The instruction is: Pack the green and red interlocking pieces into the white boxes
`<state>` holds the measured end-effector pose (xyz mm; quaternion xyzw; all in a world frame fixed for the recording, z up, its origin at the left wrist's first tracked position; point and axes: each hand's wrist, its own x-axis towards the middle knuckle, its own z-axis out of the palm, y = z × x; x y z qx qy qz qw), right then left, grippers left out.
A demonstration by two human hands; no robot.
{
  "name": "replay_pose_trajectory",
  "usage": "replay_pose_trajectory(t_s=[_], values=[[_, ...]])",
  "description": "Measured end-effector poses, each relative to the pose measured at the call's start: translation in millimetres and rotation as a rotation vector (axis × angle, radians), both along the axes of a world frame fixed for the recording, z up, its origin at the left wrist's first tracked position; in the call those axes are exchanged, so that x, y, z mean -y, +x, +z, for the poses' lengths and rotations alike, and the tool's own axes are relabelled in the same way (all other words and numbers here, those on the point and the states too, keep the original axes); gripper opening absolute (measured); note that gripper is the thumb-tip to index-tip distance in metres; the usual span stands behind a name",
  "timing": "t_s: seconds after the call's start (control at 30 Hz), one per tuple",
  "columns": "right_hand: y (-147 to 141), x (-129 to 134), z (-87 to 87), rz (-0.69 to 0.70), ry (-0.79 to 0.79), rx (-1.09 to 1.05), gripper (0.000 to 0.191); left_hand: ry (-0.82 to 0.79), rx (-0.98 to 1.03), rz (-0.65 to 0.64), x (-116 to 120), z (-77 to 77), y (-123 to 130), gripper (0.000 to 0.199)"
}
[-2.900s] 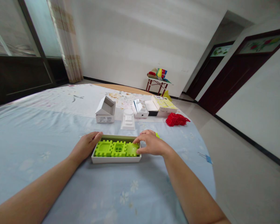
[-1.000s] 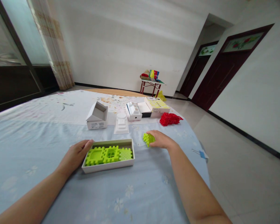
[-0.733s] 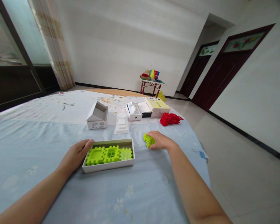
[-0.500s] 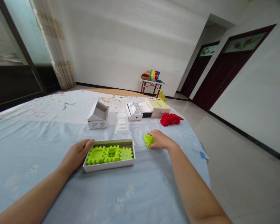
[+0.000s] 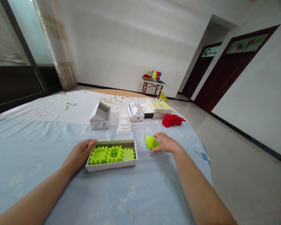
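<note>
Blue floral cloth point(image 5: 107, 193), bright lime-green notched blocks point(image 5: 114, 153)

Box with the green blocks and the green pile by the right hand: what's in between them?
Just bare blue cloth lies between the white box and the green pile. The head view shows it.

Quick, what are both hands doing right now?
Left hand: at the white cardboard box's left end; grip unclear.
Right hand: open beside the bright green plastic pile.
</note>
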<state>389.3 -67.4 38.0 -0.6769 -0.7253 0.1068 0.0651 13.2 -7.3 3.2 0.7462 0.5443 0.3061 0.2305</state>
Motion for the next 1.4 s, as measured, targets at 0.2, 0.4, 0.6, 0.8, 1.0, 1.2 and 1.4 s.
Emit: replay_pose_trajectory(t_s=[0.2, 0.4, 0.6, 0.8, 1.0, 1.2, 1.4], values=[[-4, 8, -7.9, -0.067, 0.030, 0.064, 0.055, -0.032, 0.000, -0.034, -1, 0.1, -1, 0.040], [0, 8, -14.5, 0.075, 0.118, 0.025, 0.062, -0.036, -0.028, -0.021, -2, -0.9, 0, 0.042], [2, 5, -20.7, 0.145, 0.112, -0.025, 0.071, -0.036, -0.025, -0.020, -2, -2.3, -1, 0.044], [-2, 2, -21.3, 0.187, 0.150, -0.021, 0.067, -0.045, -0.009, -0.017, -3, -3.7, 0, 0.043], [-4, 3, -22.4, 0.118, 0.224, -0.009, 0.063, -0.037, 0.013, -0.011, -2, -3.7, 0, 0.043], [6, 4, -16.5, 0.028, 0.289, -0.059, 0.063, -0.031, 0.010, -0.011, 0, -1.4, 1, 0.045], [6, 8, -16.3, -0.015, 0.227, -0.032, 0.062, -0.026, -0.003, -0.020, 0, -0.3, 2, 0.047]])
